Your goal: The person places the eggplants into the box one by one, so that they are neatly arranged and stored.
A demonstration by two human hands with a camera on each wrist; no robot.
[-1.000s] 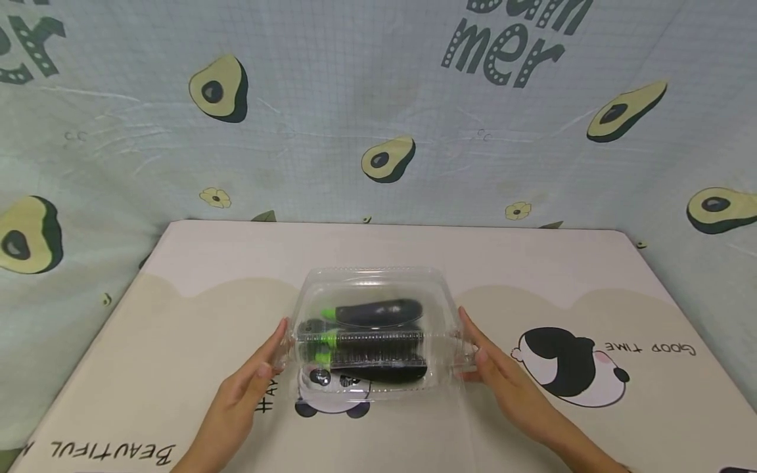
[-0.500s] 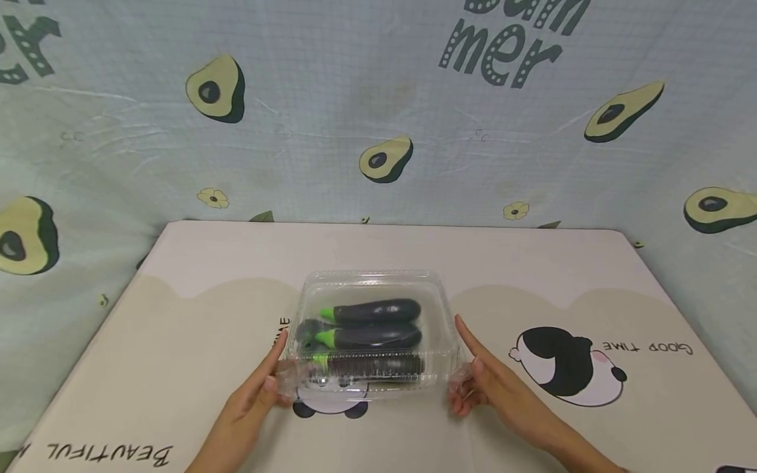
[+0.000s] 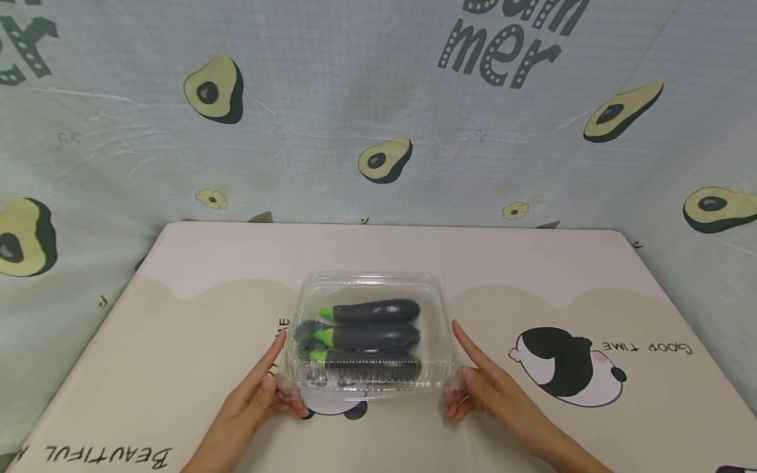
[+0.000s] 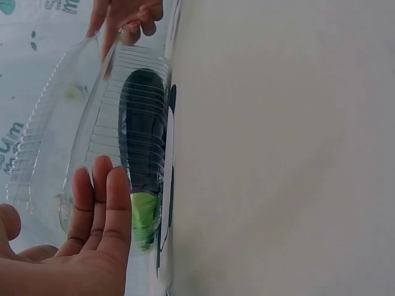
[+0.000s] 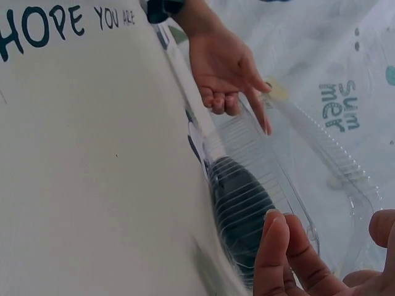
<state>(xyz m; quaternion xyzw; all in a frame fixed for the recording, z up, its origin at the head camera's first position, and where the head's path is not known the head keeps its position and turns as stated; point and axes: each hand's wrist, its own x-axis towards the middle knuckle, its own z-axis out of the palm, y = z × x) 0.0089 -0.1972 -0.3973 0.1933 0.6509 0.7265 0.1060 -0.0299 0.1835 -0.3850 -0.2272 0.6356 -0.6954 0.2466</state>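
A clear plastic clamshell container (image 3: 434, 309) sits mid-table with three eggplants (image 3: 375, 337) inside, dark with bright green stem ends. In both wrist views its ribbed lid (image 4: 38, 129) stands tilted, apart from the base along the front. My left hand (image 3: 251, 397) holds the lid's left front corner between thumb and index finger. Its other fingers (image 4: 117, 209) extend beside the base. At the right front corner, my right hand (image 3: 493, 391) holds the lid likewise, index finger stretched along the side and the lower fingers bent. The lid's exact contact with the fingertips is partly hidden.
A pale printed mat covers the table (image 3: 207, 341), with a dog drawing (image 3: 568, 364) to the right and a panda drawing partly under the container. Behind the far edge hangs an avocado-print curtain (image 3: 307, 131). A dark object (image 3: 736, 469) shows at the bottom right corner.
The lid's ribbed front edge has come down toward the front, uncovering the view of the eggplants behind it. Both hands have lowered slightly with it; the eggplants have stayed in place.
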